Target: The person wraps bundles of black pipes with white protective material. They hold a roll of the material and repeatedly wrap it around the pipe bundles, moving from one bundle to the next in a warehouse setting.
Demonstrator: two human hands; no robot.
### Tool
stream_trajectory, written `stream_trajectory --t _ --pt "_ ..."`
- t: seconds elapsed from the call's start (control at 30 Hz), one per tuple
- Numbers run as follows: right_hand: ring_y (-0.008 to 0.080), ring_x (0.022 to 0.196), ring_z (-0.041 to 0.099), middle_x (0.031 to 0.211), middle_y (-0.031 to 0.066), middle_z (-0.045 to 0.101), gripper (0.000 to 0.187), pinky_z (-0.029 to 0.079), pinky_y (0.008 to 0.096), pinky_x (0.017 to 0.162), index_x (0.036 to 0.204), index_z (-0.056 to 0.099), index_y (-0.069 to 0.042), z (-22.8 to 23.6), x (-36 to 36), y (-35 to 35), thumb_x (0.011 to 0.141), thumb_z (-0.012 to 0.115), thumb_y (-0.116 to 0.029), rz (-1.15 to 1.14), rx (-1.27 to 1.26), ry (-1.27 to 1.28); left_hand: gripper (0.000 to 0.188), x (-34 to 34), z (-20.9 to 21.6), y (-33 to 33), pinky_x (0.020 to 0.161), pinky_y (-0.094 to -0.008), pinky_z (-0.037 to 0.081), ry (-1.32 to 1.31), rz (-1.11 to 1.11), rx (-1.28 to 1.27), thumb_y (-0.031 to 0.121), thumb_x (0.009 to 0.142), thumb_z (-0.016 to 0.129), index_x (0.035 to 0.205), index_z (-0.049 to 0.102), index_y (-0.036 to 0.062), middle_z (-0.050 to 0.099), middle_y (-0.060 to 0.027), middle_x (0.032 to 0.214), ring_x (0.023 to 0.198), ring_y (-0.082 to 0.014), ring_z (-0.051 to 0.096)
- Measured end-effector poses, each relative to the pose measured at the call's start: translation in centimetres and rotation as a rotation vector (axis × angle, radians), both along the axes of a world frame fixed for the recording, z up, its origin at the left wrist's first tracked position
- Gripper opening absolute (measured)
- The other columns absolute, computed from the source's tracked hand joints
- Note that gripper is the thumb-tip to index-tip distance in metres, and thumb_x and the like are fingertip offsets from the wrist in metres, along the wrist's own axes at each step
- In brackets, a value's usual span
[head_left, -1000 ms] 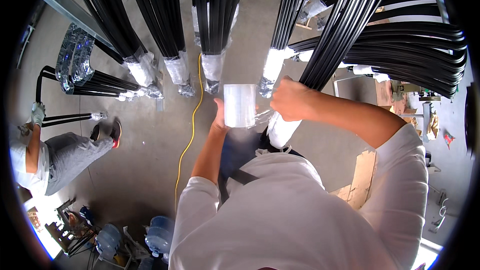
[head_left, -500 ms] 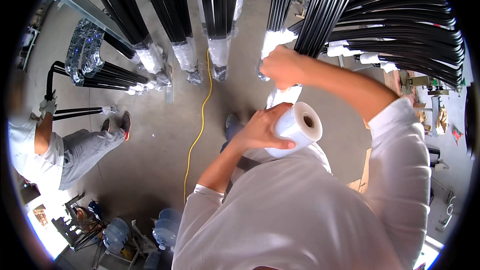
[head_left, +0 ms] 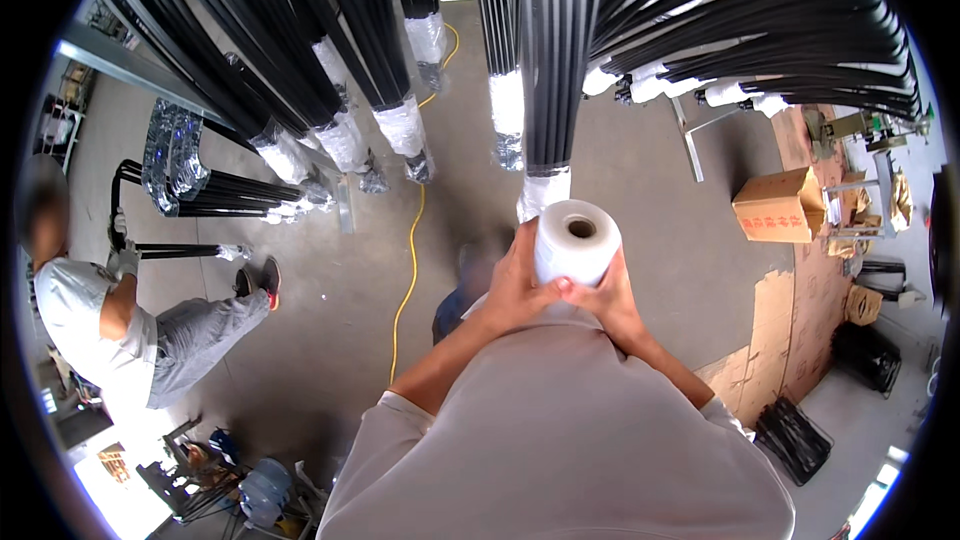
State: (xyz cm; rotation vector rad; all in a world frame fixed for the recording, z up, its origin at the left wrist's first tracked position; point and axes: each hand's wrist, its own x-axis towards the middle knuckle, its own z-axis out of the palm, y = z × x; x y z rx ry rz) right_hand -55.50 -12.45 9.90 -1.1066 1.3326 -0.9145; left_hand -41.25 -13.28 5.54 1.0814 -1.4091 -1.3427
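Observation:
A thick roll of clear stretch film [head_left: 577,252] stands nearly upright in front of my body, its hollow core facing up. My left hand [head_left: 522,282] is wrapped round its left side. From the right, my right hand [head_left: 612,292] grips the lower part of the same roll, thumbs almost meeting on the near face. Just beyond hangs a bundle of black tubes [head_left: 548,90], its lower end wrapped in white film [head_left: 543,188]. Whether a strip of film still joins the roll to that bundle is hidden behind the roll.
More black tube bundles with wrapped ends [head_left: 400,127] hang ahead and left. Curved black tubes [head_left: 780,50] fill the far right. A yellow cable [head_left: 408,280] crosses the floor. At left a co-worker [head_left: 110,310] holds tubes. A cardboard box [head_left: 775,205] and flattened cardboard [head_left: 790,330] lie right.
My right hand has come down from the wrapped tubes onto the roll, which both hands now hold. The view has shifted, and the tube bundle is now straight ahead of me.

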Motion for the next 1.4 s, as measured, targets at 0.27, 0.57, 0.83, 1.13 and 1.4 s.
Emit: stream_trajectory --t 0.27,0.57,0.83,1.13,1.4 --pt "0.0198 0.103 0.047 0.107 0.0092 0.048 0.079 0.037 0.0345 0.089 0.117 0.035 -0.002 -1.1 -2.7 -0.1 0.056 0.078 -0.027 0.105 -0.118 -0.033 0.046 1.0 -1.8 -10.0 0.091 -0.0283 0.033 0.054 0.036 -0.072 0.026 0.081 0.058 0.115 0.040 -0.0007 0.049 -0.0092 0.110 0.105 -0.0152 0.044" --pt "0.0189 0.092 0.053 0.098 0.0099 0.055 0.062 0.041 0.0315 0.082 0.111 0.046 0.002 -5.0 -12.6 -8.9 0.060 0.072 -0.020 -0.084 -0.029 -0.126 0.032 0.9 0.4 -9.1 0.068 -0.0265 0.047 0.331 0.054 0.249 0.019 0.069 0.070 0.092 0.061 -0.0026 0.063 -0.0089 0.083 0.076 -0.0137 0.059" --pt "0.0296 0.107 0.049 0.117 0.0174 0.048 0.067 0.039 0.0397 0.092 0.125 0.032 0.005 -22.3 1.2 -17.2 0.065 0.060 -0.008 0.290 0.201 -0.456 0.078 0.2 -2.0 -8.0 0.084 -0.0344 0.039 0.139 0.032 0.180 0.051 0.054 0.075 0.102 0.052 -0.0053 0.053 -0.0164 0.100 0.097 -0.0236 0.049" --pt "0.0310 0.110 0.046 0.120 0.0187 0.045 0.070 0.036 0.0408 0.094 0.127 0.030 0.003 -13.6 9.6 -12.1 0.064 0.059 -0.007 0.796 0.453 -0.767 0.069 0.7 0.6 -6.1 0.089 -0.0437 0.033 -0.361 0.385 0.031 0.045 0.065 0.067 0.113 0.048 -0.0010 0.050 -0.0211 0.107 0.102 -0.0358 0.046" --pt "0.0323 0.113 0.043 0.122 0.0197 0.042 0.073 0.033 0.0418 0.096 0.129 0.027 0.002 -11.2 11.8 -12.0 0.063 0.058 -0.005 0.930 0.615 -0.908 0.059 2.9 4.0 -0.6 0.099 -0.0404 0.030 -0.782 0.683 -0.357 0.009 0.071 0.064 0.125 0.041 0.0125 0.022 -0.0193 0.137 0.126 -0.0341 0.027"
